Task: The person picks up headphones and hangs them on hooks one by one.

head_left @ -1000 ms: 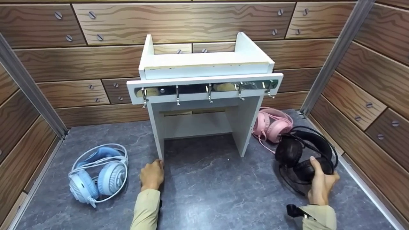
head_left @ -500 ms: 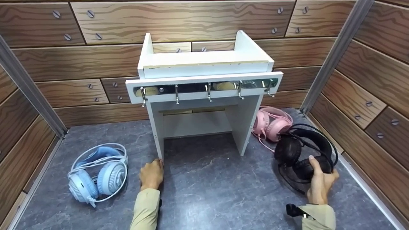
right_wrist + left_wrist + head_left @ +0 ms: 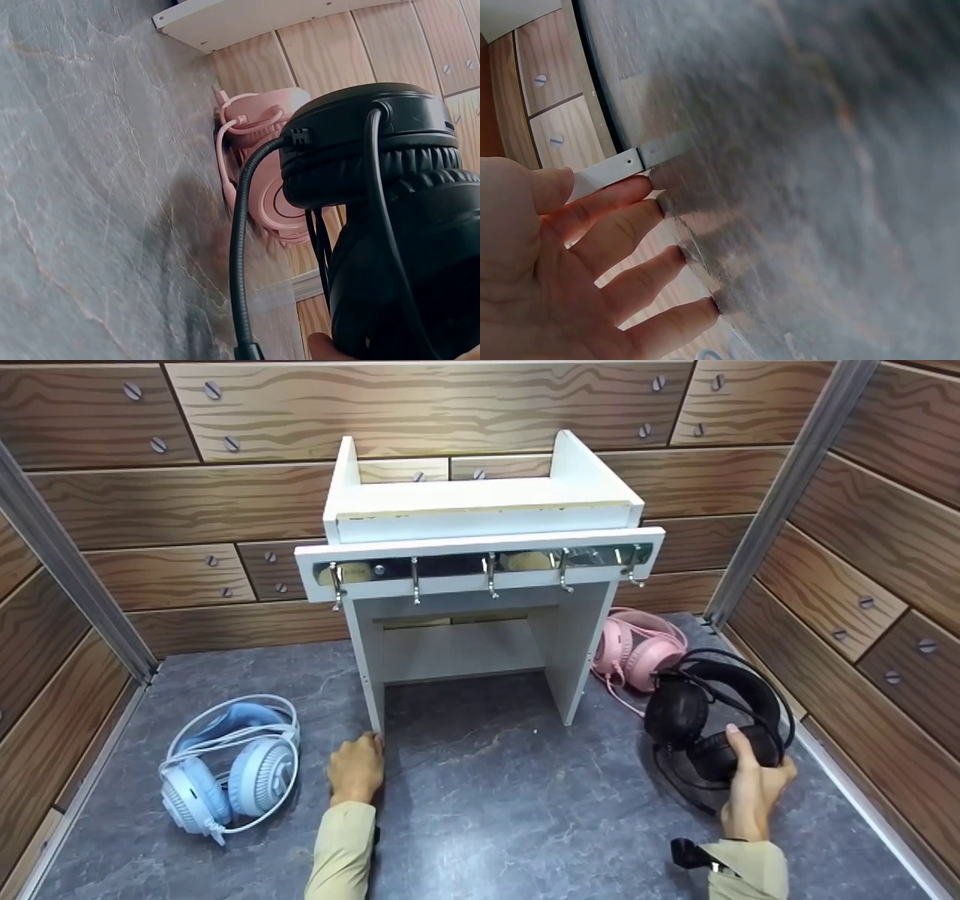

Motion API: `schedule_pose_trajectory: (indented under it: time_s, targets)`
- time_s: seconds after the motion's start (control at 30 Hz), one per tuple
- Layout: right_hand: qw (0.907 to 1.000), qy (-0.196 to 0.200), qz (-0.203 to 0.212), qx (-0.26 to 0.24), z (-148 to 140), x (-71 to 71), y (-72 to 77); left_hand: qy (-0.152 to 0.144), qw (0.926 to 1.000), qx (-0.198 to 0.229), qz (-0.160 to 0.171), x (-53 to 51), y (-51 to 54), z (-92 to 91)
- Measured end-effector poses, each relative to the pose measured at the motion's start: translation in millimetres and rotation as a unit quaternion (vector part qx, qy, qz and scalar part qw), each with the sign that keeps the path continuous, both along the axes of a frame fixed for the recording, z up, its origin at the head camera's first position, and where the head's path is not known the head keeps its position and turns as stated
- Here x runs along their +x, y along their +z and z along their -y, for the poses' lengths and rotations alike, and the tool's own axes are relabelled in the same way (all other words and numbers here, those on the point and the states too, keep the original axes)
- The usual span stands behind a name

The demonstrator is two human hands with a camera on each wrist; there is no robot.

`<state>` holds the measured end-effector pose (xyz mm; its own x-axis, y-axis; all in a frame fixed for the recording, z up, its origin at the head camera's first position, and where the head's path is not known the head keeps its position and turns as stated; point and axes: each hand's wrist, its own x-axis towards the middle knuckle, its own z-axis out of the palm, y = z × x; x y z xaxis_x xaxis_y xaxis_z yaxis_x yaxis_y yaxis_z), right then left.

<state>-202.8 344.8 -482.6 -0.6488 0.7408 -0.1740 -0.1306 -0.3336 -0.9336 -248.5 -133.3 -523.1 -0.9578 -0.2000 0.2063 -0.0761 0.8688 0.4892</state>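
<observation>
A black headset (image 3: 677, 711) with a boom microphone is in my right hand (image 3: 754, 793), which grips its nearer ear cup. In the right wrist view the headset (image 3: 352, 124) fills the right side, and only a bit of fingertip shows. My left hand (image 3: 355, 770) is at the foot of a white wooden stand (image 3: 480, 499). Seen from the left wrist, thumb and index finger pinch the lower end of its left side panel (image 3: 604, 172). The other fingertips touch the grey tabletop. A row of several metal hooks (image 3: 491, 576) runs along the stand's front board.
A pink headset (image 3: 651, 660) lies at the stand's right side, behind the black one. Over on the left lies a light blue headset (image 3: 259, 776). Wood-patterned walls (image 3: 210, 510) enclose the grey tabletop (image 3: 480, 810) at the back and sides.
Both hands keep their places, and the headset and stand stay put. The head view has shifted only very slightly.
</observation>
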Motion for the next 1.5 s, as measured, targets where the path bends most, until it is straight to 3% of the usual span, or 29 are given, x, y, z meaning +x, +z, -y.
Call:
schedule_pose_trajectory:
  time_s: [0.4, 0.73, 1.07, 1.27, 1.5]
  targets:
    - [0.9999, 0.008, 0.010, 0.005, -1.4, 3.9, 2.4, -0.003, 1.0000, 0.000, -0.009, 2.2, -0.7, -1.6]
    - [0.9988, -0.004, -0.043, -0.020, -0.9, 2.4, 2.5, -0.007, 0.9998, -0.008, -0.019, 1.3, -0.9, -1.9]
    - [0.9971, -0.012, -0.066, -0.037, -0.3, 2.8, 1.9, -0.005, 0.9999, -0.005, -0.008, -0.1, -1.4, -1.7]
    - [0.9983, -0.014, -0.053, -0.019, 1.2, 2.5, 0.2, -0.005, 0.9998, -0.009, -0.018, 0.4, -2.2, -1.4]
    - [0.9985, -0.013, -0.050, -0.019, 1.0, 1.8, 0.9, -0.004, 1.0000, -0.008, 0.000, -1.5, 0.0, 0.0]
